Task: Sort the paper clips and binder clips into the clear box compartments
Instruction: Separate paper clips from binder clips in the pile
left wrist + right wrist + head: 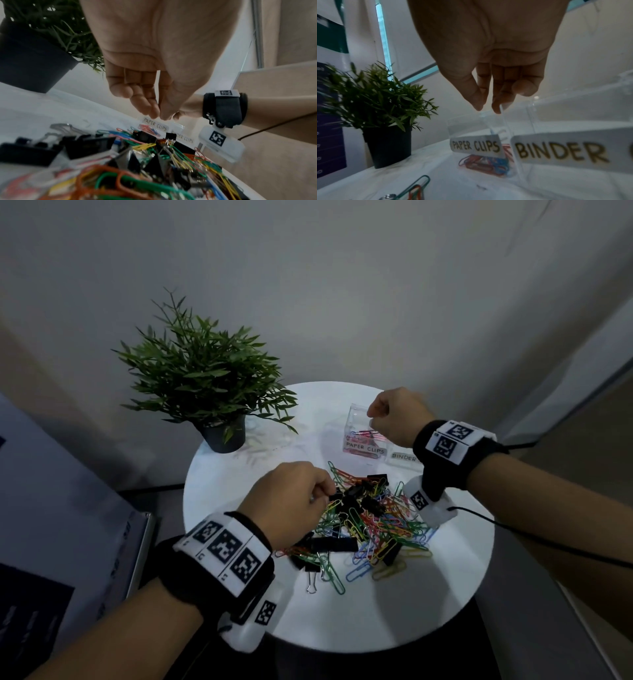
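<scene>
A mixed pile point(373, 515) of coloured paper clips and black binder clips point(30, 152) lies in the middle of the round white table point(239, 508). Behind it stands the clear box point(356, 419), with labels PAPER CLIPS point(476, 146) and BINDER point(559, 151). A few red and blue paper clips point(486, 165) lie in the paper-clip compartment. My right hand point(487, 108) hovers over that compartment, thumb and fingertips slightly apart, nothing between them. My left hand point(325, 494) reaches into the pile's left edge with thumb and fingertips point(154, 112) drawn together; whether they pinch a clip is hidden.
A potted green plant point(205, 378) in a dark pot stands at the table's back left. Loose clips point(329, 573) spread toward the front edge. A cable point(513, 529) runs from my right wrist across the right rim. A dark cabinet point(51, 508) stands left.
</scene>
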